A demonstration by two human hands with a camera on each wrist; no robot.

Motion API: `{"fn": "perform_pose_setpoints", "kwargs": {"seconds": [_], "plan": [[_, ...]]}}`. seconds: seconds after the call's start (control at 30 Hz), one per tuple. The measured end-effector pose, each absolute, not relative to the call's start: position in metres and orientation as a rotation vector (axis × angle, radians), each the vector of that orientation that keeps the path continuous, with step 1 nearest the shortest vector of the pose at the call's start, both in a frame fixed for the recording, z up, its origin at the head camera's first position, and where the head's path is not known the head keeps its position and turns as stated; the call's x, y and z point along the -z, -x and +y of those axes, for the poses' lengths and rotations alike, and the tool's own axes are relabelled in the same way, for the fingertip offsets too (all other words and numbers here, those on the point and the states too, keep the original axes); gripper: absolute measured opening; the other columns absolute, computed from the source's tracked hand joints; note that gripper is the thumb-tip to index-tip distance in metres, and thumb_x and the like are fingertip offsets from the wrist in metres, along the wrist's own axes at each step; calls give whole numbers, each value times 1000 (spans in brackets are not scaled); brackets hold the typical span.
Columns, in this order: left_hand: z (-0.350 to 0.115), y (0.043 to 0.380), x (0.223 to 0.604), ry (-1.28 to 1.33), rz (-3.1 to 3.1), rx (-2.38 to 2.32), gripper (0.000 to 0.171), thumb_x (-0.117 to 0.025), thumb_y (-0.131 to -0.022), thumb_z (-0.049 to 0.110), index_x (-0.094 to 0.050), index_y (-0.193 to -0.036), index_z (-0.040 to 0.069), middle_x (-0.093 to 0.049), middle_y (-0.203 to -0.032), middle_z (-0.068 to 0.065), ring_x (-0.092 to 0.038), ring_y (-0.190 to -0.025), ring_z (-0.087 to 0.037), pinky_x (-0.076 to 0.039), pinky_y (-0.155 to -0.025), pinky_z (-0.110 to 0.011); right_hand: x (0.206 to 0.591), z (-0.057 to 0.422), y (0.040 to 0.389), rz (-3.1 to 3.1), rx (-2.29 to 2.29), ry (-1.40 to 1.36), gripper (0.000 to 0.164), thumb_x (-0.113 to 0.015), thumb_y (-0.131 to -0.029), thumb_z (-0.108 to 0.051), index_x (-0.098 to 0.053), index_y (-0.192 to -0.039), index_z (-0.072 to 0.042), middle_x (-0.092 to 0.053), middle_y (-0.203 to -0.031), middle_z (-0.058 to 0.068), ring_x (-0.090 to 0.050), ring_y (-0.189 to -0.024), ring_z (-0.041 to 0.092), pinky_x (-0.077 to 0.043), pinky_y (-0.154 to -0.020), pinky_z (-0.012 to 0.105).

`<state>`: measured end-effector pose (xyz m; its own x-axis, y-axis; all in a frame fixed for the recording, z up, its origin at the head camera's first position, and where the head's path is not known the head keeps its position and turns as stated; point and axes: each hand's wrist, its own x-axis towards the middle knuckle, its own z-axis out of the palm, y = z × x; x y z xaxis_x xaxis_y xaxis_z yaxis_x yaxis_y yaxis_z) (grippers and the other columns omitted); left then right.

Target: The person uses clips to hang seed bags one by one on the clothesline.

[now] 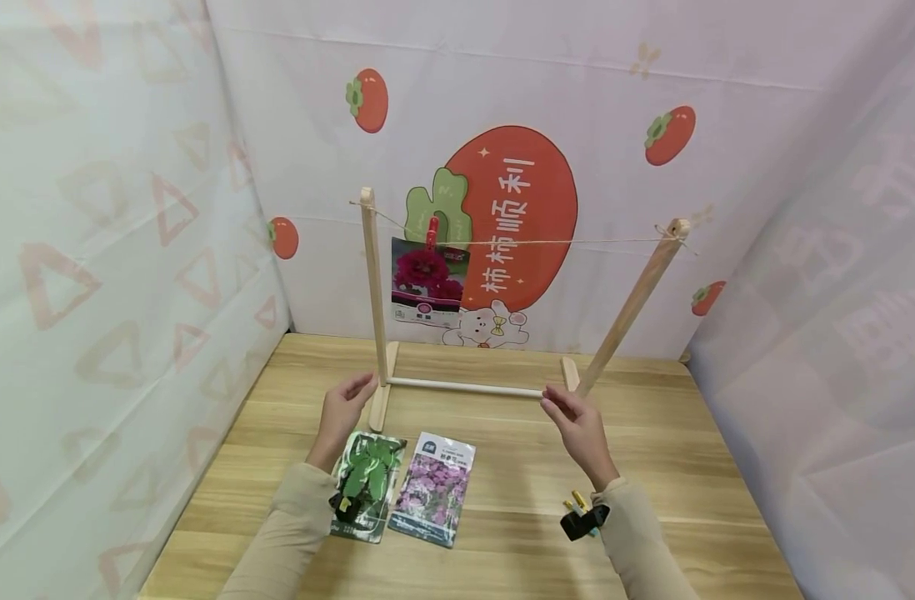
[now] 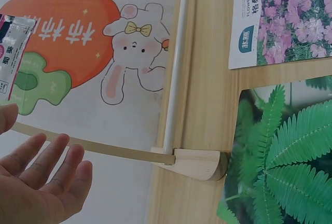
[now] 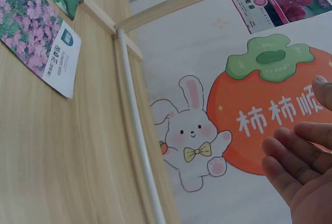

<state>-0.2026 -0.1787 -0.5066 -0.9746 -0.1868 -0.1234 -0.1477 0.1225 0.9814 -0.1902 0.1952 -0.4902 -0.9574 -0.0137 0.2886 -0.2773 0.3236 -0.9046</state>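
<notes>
My left hand [image 1: 343, 412] is beside the left post [image 1: 373, 283] of a wooden rack, fingers loosely bent and holding nothing. By the right end of the rack's white rod [image 1: 465, 387], my right hand [image 1: 580, 425] is likewise relaxed, its palm bare in the right wrist view. A string [image 1: 555, 242] runs between the post tops. From it hangs a seed packet with dark pink flowers [image 1: 427, 283], pinched by a red clothespin [image 1: 432, 233]. On the table lie a green-leaf seed packet [image 1: 375, 471], partly behind my left wrist, and a pink-flower seed packet [image 1: 435, 490].
Several small coloured clothespins [image 1: 577, 502] lie under my right wrist, partly hidden by its black camera strap. The right post [image 1: 633, 304] leans outward in the head view. Printed cloth walls [image 1: 307, 125] enclose the wooden table [image 1: 517, 500] at the back and sides.
</notes>
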Motion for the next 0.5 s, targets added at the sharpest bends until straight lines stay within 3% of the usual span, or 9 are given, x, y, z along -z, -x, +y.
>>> {"fn": "perform_pose_setpoints", "kwargs": {"seconds": [0.2, 0.5], "plan": [[-180, 199, 517, -366, -2367, 1994, 44, -58, -99, 24, -54, -135, 0, -55, -138, -22, -51, -129, -36, -38, -112, -51, 486, 195, 175, -2406, -1693, -203, 30, -62, -92, 2, -60, -118, 18, -64, -111, 35, -59, -88, -8, -48, -78, 5], [-183, 195, 534, -343, -2477, 1872, 46, -59, -98, 25, -53, -136, -1, -57, -135, -23, -54, -125, -37, -42, -107, -51, 521, 208, 173, -2508, -1636, -39, 34, -65, -94, -14, -63, -122, 5, -68, -114, 24, -58, -89, -9, -48, -79, 7]]}}
